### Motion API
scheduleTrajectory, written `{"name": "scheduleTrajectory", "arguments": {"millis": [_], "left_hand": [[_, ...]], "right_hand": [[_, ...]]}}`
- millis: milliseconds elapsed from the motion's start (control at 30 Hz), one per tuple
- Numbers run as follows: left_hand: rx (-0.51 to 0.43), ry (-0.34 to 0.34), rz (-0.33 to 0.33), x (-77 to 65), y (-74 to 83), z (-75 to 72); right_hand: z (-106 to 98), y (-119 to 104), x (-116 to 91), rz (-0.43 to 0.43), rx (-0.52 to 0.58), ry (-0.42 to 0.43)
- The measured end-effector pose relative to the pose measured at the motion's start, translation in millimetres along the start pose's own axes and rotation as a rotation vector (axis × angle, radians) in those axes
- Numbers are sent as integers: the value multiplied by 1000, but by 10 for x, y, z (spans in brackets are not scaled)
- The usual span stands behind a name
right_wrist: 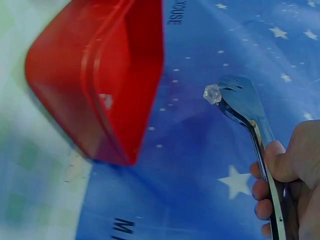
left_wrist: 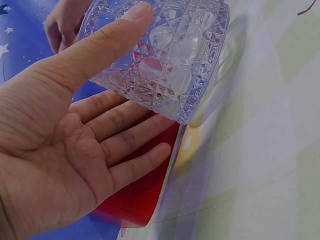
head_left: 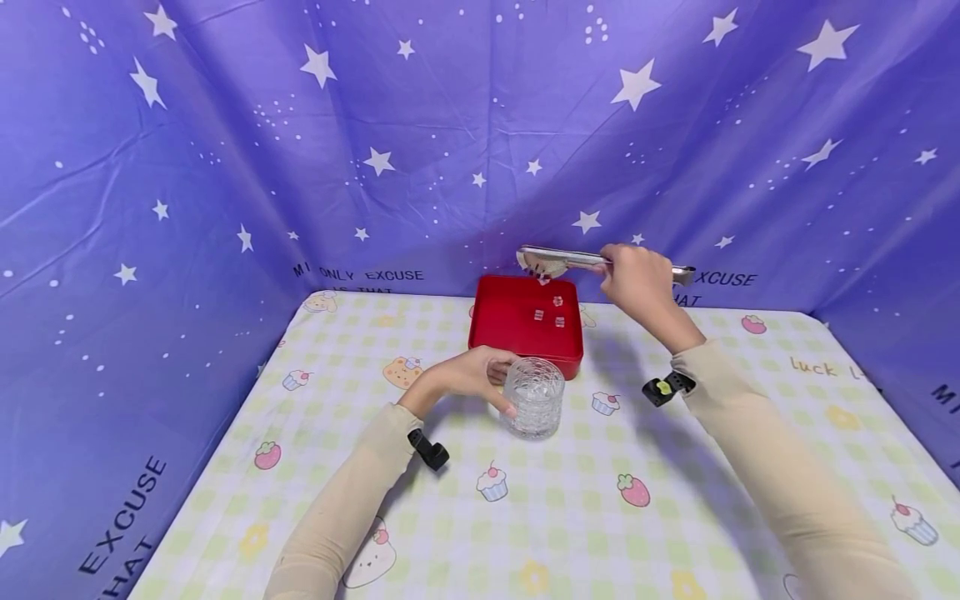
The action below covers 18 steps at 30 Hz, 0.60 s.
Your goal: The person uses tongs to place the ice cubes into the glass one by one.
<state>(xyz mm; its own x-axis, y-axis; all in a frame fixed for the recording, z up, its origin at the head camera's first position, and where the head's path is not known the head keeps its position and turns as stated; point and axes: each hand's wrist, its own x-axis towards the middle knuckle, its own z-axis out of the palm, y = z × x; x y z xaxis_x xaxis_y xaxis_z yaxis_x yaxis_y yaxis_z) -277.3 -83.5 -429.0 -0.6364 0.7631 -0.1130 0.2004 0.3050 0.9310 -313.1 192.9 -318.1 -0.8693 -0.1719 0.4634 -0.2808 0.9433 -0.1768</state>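
Observation:
My left hand [head_left: 474,375] holds the left side of a patterned clear glass [head_left: 534,402] on the table. In the left wrist view its thumb lies along the glass wall and the fingers reach behind; clear pieces show through the glass. My right hand [head_left: 641,279] grips metal tongs [head_left: 570,255] above the back of a red tray [head_left: 517,332]. At the tips of the tongs, in the right wrist view, sits a small faceted clear piece [right_wrist: 212,94]. Several like it, such as one clear cube [head_left: 538,315], lie in the tray.
A checked cloth [head_left: 570,525] with printed cupcakes and strawberries covers the table. Purple star-printed curtain [head_left: 450,125] hangs close behind the tray and along both sides. The glass stands just in front of the tray's near wall.

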Motion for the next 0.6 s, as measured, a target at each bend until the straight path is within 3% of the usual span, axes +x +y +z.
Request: {"name": "scheduleTrajectory", "arguments": {"millis": [300,600], "left_hand": [[-10,-6,7,17,-30,9],[-10,-6,10,11,-22,-1]], "right_hand": [[-384,-8,-118,20,77,-84],[-585,36,-229,59,232,-228]]}}
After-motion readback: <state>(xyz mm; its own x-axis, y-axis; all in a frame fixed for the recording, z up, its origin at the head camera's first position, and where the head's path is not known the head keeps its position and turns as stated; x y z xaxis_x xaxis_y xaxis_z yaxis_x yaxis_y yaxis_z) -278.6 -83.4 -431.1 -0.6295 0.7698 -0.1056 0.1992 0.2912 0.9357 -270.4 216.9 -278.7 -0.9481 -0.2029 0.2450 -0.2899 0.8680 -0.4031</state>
